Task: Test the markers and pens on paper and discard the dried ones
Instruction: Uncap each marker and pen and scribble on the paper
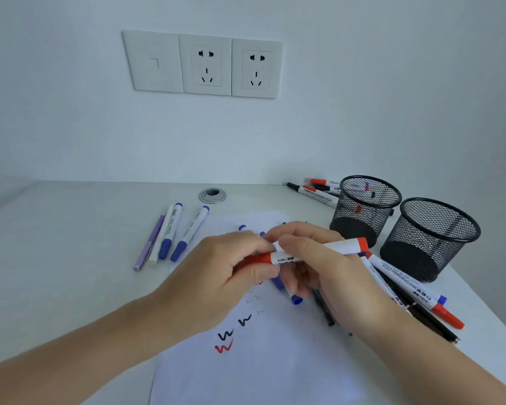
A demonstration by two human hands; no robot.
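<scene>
Both hands hold one red whiteboard marker (pixel 338 247) level above the white paper (pixel 263 361). My left hand (pixel 231 270) grips the red cap end; my right hand (pixel 313 258) pinches the white barrel beside it. The paper carries red, black and faint test squiggles (pixel 224 342). Blue-capped markers (pixel 295 299) lie on the paper, partly hidden under my hands. More markers and black pens (pixel 415 290) lie to the right of the paper.
Two black mesh pen cups (pixel 365 209) (pixel 430 238) stand at the right, the nearer one looking empty. A few markers (pixel 316 194) lie behind them by the wall. Left of the paper lie two blue markers (pixel 184 235) and a purple pen (pixel 149 247). A cable grommet (pixel 212 195) sits near the wall.
</scene>
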